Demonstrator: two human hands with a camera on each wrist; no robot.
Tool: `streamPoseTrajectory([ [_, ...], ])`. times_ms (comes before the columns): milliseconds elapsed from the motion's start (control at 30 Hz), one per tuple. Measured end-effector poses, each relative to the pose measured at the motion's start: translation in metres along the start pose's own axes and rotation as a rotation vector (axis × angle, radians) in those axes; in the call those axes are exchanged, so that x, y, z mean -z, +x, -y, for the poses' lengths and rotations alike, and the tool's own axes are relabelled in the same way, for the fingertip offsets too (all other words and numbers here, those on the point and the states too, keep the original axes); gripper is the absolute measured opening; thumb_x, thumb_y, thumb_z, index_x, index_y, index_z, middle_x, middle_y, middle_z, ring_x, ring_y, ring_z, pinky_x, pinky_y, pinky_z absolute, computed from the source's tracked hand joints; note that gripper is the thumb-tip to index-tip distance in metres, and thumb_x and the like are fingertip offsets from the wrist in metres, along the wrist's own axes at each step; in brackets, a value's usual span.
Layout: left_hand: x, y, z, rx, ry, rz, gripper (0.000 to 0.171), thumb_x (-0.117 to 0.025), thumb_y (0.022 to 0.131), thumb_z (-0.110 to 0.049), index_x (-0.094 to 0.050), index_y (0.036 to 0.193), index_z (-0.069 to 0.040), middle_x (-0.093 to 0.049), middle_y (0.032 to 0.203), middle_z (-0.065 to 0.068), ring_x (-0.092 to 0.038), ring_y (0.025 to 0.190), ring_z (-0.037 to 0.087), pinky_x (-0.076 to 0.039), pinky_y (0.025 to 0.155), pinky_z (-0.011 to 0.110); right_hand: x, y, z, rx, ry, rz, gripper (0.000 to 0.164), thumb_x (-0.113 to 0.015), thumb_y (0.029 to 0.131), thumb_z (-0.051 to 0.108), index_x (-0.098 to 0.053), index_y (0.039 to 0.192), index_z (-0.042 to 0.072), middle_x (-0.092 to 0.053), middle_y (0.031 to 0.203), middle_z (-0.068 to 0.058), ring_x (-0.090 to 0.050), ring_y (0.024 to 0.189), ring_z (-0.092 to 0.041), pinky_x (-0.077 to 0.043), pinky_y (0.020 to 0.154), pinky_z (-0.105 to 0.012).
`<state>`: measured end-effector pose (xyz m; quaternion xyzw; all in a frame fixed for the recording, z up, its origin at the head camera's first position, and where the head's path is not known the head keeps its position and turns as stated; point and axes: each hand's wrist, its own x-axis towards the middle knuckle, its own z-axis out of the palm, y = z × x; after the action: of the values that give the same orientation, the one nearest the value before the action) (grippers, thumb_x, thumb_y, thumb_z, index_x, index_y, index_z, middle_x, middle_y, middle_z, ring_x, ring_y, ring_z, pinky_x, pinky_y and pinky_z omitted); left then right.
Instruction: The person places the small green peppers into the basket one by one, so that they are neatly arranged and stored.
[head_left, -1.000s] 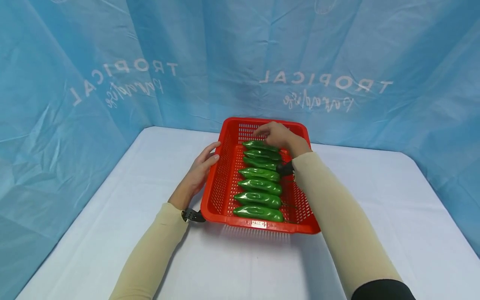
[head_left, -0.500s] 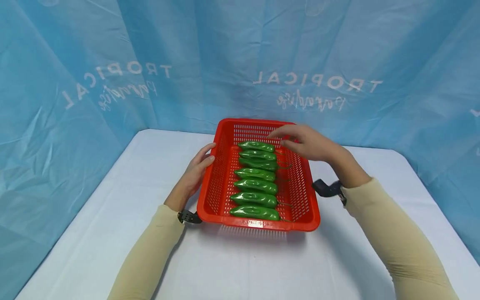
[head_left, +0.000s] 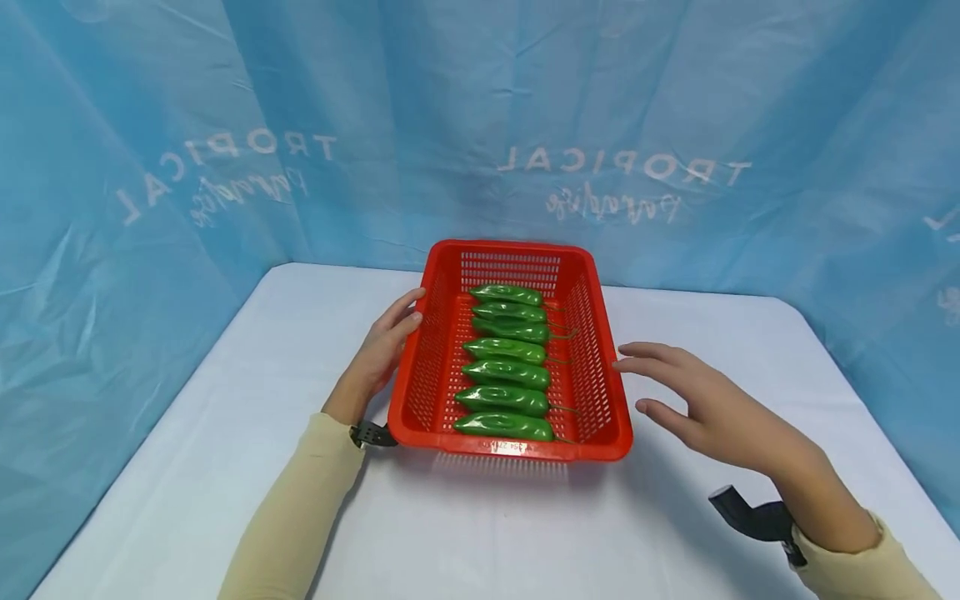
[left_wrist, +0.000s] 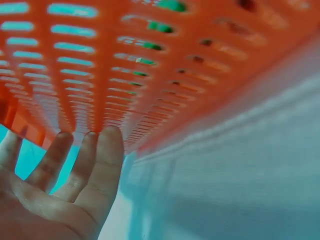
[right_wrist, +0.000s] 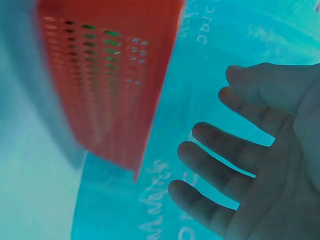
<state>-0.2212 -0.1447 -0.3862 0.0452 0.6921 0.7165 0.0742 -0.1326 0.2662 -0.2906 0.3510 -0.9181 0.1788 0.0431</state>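
Observation:
A red plastic basket (head_left: 600, 452) with slotted walls sits on the white-covered table. Inside, several long green chili peppers (head_left: 507, 373) lie side by side in a column, tips to the left and thin stems to the right. My left hand (head_left: 378, 354) rests against the basket's left side. In the left wrist view its extended fingers (left_wrist: 107, 160) reach the slotted wall from outside. Off the basket's right side, my right hand (head_left: 705, 404) holds nothing, its fingers spread. A gap between that hand and the basket wall (right_wrist: 100, 110) shows in the right wrist view.
White cloth (head_left: 480, 533) covers the table in front of and beside the basket. Blue curtains (head_left: 465, 125) with mirrored white lettering hang close behind the basket and along both sides. Each wrist wears a black strap (head_left: 757, 517).
My right hand has come out of the basket from above the farthest pepper and moved right and toward me, outside the right rim. The left hand stays at the left side.

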Motion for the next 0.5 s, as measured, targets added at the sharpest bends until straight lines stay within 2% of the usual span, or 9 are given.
streamPoseTrajectory([
  [167,0.003,0.004,-0.003,0.005,0.01,0.01,0.055,-0.048,0.103,-0.028,-0.032,0.155,-0.025,-0.037,0.159,0.008,-0.047,0.138,0.035,-0.055,0.098,0.038,-0.003,-0.013,-0.007,-0.072,0.018,0.008,0.052,-0.073,0.088,0.016,-0.056,0.137,0.021,-0.053,0.144,-0.007,-0.051,0.13,-0.029,-0.056,0.09,-0.054],
  [333,0.001,0.008,-0.003,0.019,-0.016,0.021,0.055,-0.049,0.103,-0.027,-0.032,0.155,-0.025,-0.036,0.159,0.007,-0.048,0.135,0.032,-0.059,0.09,0.03,-0.008,-0.02,-0.011,-0.089,0.035,0.004,0.053,-0.073,0.088,0.017,-0.056,0.138,0.025,-0.053,0.146,-0.008,-0.051,0.131,-0.031,-0.056,0.09,-0.057],
  [400,0.001,0.008,-0.004,0.028,-0.015,0.01,0.055,-0.049,0.103,-0.027,-0.032,0.155,-0.026,-0.037,0.159,0.007,-0.049,0.134,0.031,-0.059,0.089,0.028,-0.009,-0.02,-0.012,-0.09,0.035,0.003,0.053,-0.073,0.089,0.018,-0.055,0.138,0.025,-0.052,0.146,-0.009,-0.05,0.131,-0.032,-0.056,0.09,-0.057],
  [500,0.002,0.006,-0.007,0.043,0.033,-0.025,0.053,-0.049,0.103,-0.029,-0.034,0.155,-0.028,-0.04,0.158,0.006,-0.049,0.134,0.029,-0.057,0.095,0.034,-0.01,-0.02,-0.016,-0.094,0.026,-0.007,0.052,-0.073,0.089,0.017,-0.056,0.137,0.024,-0.052,0.145,-0.01,-0.05,0.131,-0.034,-0.055,0.09,-0.059],
])
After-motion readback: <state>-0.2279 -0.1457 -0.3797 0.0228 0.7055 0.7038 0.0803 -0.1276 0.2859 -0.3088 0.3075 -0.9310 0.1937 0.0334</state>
